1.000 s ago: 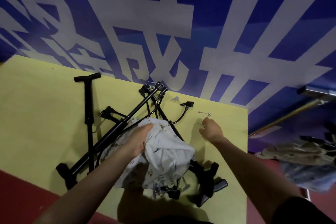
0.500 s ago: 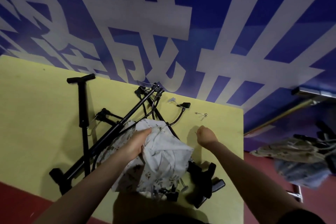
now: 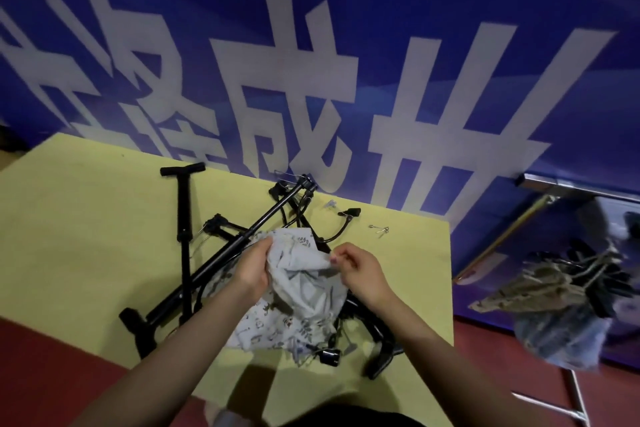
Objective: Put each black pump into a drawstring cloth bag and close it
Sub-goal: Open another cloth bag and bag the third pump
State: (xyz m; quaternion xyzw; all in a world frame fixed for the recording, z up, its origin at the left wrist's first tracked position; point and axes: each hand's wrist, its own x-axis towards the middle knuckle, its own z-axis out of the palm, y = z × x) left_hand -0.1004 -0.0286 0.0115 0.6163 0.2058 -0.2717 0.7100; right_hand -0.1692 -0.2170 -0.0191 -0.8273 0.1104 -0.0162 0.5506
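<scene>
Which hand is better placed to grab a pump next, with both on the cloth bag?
Probably the left hand: it grips the printed cloth bag right beside the long black pumps, while the right hand pinches the bag's far edge.

White printed cloth bag, black pumps, yellow table.

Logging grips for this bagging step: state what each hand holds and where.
Both hands hold the pale printed cloth bag by its upper edge: the left hand grips the left side, the right hand pinches the right side. No black pump is held.
</scene>
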